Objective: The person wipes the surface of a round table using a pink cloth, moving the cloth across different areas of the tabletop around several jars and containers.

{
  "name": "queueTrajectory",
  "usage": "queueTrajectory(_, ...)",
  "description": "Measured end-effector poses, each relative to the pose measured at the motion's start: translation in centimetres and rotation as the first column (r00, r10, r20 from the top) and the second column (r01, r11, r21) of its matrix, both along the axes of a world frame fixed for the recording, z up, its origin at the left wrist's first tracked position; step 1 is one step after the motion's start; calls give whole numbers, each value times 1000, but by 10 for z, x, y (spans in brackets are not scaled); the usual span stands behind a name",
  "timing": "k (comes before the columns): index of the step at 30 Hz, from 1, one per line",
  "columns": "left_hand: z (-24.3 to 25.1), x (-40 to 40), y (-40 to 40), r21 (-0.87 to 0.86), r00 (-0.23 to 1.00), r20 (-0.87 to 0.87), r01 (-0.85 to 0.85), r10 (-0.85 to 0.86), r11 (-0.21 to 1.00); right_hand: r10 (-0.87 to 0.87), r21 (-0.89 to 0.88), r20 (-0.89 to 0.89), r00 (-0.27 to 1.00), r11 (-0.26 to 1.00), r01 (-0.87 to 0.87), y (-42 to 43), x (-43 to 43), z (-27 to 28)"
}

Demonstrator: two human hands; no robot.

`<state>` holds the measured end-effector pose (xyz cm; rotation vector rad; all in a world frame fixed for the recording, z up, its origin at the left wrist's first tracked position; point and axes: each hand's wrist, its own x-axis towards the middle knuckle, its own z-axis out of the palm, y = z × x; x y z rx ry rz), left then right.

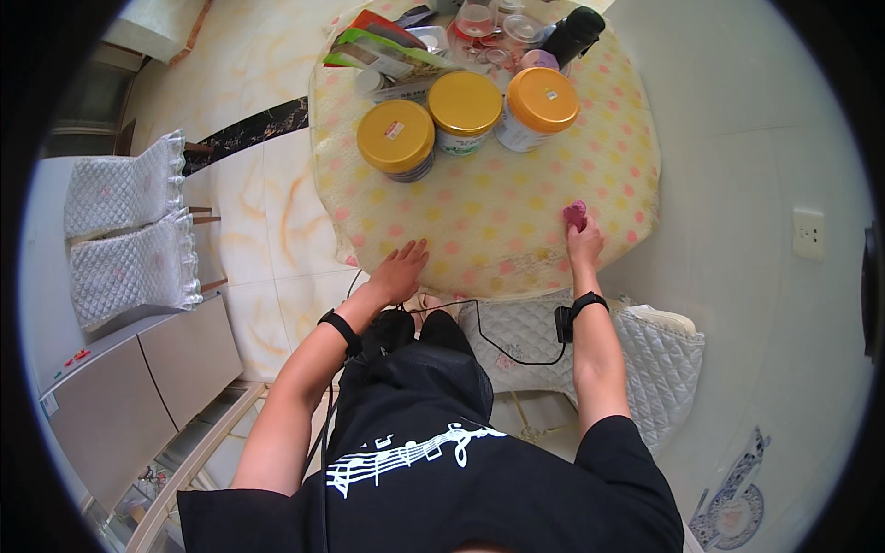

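My right hand [585, 242] grips a small, bunched magenta cloth [574, 213] over the right part of the table. My left hand [401, 272] rests palm down at the near left edge, with nothing in it. A dotted cover [477, 228] in pale yellow with pink and yellow spots lies over the table. Beyond my hands stand three lidded cans: one with a gold lid [395, 135] at left, another gold-lidded can [464, 104] in the middle, and an orange-lidded can [543, 100] at right.
Behind the cans are food packets [387, 55], clear plastic containers [477, 24] and a black bottle [574, 34]. A quilted chair [525, 339] stands under the near edge. A wall with a socket [808, 235] rises at right. Quilted chairs [131, 256] stand at left. A black cable [515, 359] hangs from my right wrist.
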<state>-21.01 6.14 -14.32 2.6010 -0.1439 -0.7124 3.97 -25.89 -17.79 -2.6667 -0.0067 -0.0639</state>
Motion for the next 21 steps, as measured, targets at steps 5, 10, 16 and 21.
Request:
queueTrajectory(5, 3, -26, 9, -43, 997, 50, -51, 53, 998, 45, -56, -40, 998, 997, -47, 17, -12, -1)
queueTrajectory(10, 1, -47, 18, -86, 989, 85, -114, 121, 990, 120, -3, 52, 991, 993, -120, 48, -33, 3)
queueTrajectory(16, 6, -64, 28, -117, 986, 52, -154, 161, 981, 214, 11, -7, 977, 977, -214, 86, -61, -5)
queueTrajectory(21, 4, -82, 42, -79, 984, 10, -176, 177, 981, 300, 25, -6, 954, 954, -300, 137, -96, -6)
